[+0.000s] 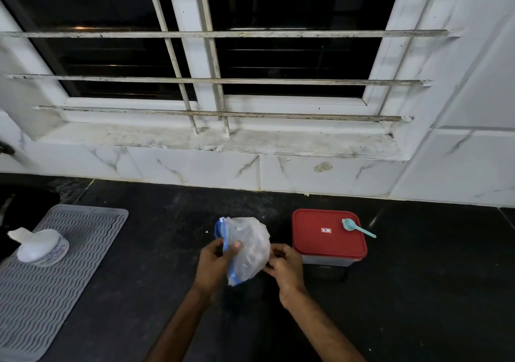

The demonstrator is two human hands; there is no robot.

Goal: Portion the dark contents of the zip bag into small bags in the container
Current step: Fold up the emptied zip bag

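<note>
Zip bag [248,247]: lower centre of the frame, held up off the dark surface [418,278] between both hands; crumpled and cloudy, contents hard to read through the plastic.
Zip strip [220,229]: blue, on the bag's left edge, running near vertical in the frame, top to bottom; open or sealed, cannot tell.
Left hand [216,261]: wrapped round the zip edge, thumb pressed on the bag's front.
Right hand [284,264]: fingers curled, pinching the bag's right edge, opposite the zip.
Container [326,261]: just right of the right hand, standing on the surface; pale walls, red lid [312,246] on, inside hidden.
Small bags: none in sight; probably under the lid.
Spoon [358,228]: teal, lying on the lid's upper right corner, handle pointing right.
Key relation: container to the right of the bag, zip mouth facing left, away from it; right hand the nearer one for lifting the spoon and lid.
Step in hand: likely opening the zip; no portion made yet.
Left of the frame: grey ribbed mat [50,278] with a white tub [41,247] on it.
</note>
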